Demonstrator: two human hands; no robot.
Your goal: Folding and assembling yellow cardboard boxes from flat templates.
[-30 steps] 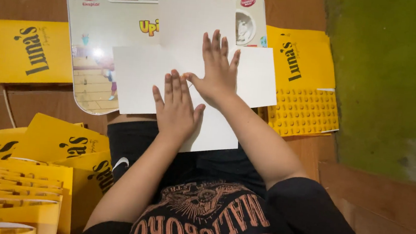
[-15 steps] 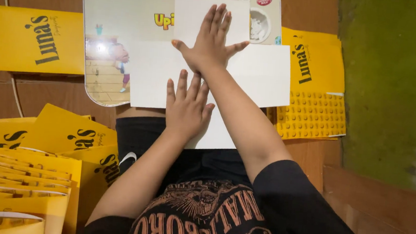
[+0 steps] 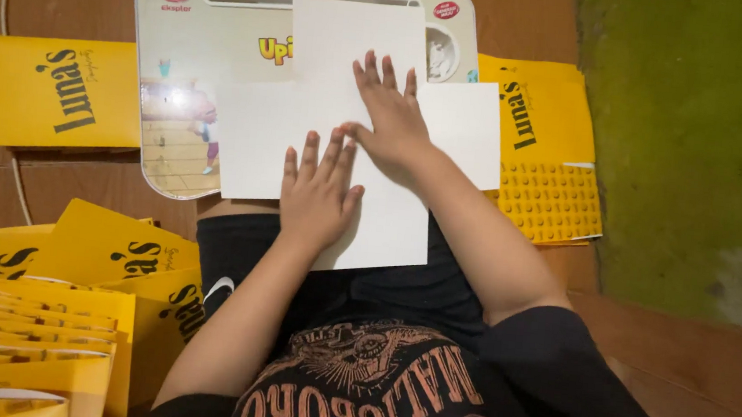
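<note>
A white cross-shaped card sheet [image 3: 262, 129] lies flat on a glossy printed lap tray [image 3: 180, 52] resting over my legs. My left hand [image 3: 317, 192] presses flat on the sheet's lower flap, fingers spread. My right hand [image 3: 391, 117] lies flat on the sheet's middle, fingers pointing away from me, its thumb close to my left fingertips. Neither hand holds anything.
Flat yellow printed cartons lie around: one at the left [image 3: 58, 91], one at the right [image 3: 541, 116] over a yellow studded sheet [image 3: 552, 205]. A stack of folded yellow cartons [image 3: 31, 323] sits at lower left. Brown floor surrounds them, with a green wall [image 3: 694, 146] at the right.
My right hand slid back toward me from the sheet's top flap to its middle. My left hand stayed pressed on the lower flap.
</note>
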